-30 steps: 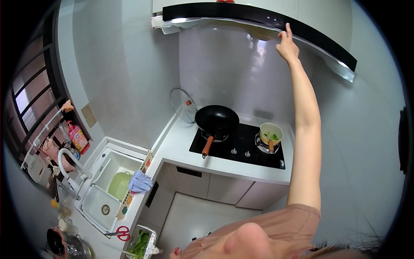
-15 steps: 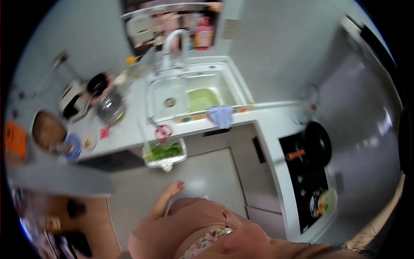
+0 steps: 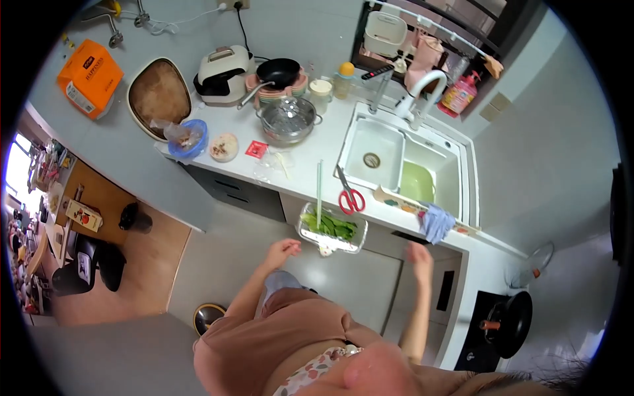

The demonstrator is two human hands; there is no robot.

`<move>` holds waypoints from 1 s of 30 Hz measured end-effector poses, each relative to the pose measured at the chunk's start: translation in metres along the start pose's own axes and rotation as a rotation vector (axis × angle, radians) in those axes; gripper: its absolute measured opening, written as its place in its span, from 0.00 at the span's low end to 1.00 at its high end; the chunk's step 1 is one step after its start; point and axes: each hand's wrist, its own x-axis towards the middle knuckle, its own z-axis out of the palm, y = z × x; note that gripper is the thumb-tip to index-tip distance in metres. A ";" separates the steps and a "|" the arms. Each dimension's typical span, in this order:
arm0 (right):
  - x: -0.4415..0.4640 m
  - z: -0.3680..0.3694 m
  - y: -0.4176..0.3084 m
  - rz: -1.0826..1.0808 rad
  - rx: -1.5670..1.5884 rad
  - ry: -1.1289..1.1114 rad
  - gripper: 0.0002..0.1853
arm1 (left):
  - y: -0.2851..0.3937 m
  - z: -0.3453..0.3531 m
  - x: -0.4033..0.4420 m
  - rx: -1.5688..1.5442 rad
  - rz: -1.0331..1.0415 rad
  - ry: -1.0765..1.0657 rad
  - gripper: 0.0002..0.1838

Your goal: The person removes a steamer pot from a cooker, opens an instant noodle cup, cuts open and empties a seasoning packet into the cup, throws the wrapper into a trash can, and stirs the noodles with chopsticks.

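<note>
My left hand (image 3: 283,251) hangs in front of the counter with its fingers curled together; whether anything is in them is too small to tell. Just to its right is a clear container of green leaves (image 3: 332,228) at the counter's front edge, with a pale green stick (image 3: 319,198) standing in it. My right hand (image 3: 419,253) is in the air below the blue cloth (image 3: 436,223), blurred, touching nothing visible. Red-handled scissors (image 3: 351,199) lie on the counter between the container and the white sink (image 3: 374,136).
A steamer pot (image 3: 288,120), a small black pan (image 3: 278,72), a blue bowl (image 3: 189,140) and a red packet (image 3: 257,149) are on the counter (image 3: 310,176). A black wok (image 3: 517,325) stands on the stove (image 3: 478,348) at the right.
The view has swung left from the stove to the sink and counter. My right hand has come down from the range hood's front panel and is now before the counter.
</note>
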 end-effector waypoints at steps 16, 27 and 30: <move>0.290 0.392 -0.139 0.049 -0.036 -0.209 0.15 | 0.168 -0.253 0.220 0.114 0.015 0.178 0.20; 0.283 0.406 -0.139 -0.005 0.136 -0.179 0.12 | 0.155 -0.224 0.309 -0.445 0.093 0.220 0.14; 0.267 0.399 -0.145 0.001 0.183 -0.170 0.11 | 0.149 -0.218 0.303 -0.491 0.137 0.226 0.14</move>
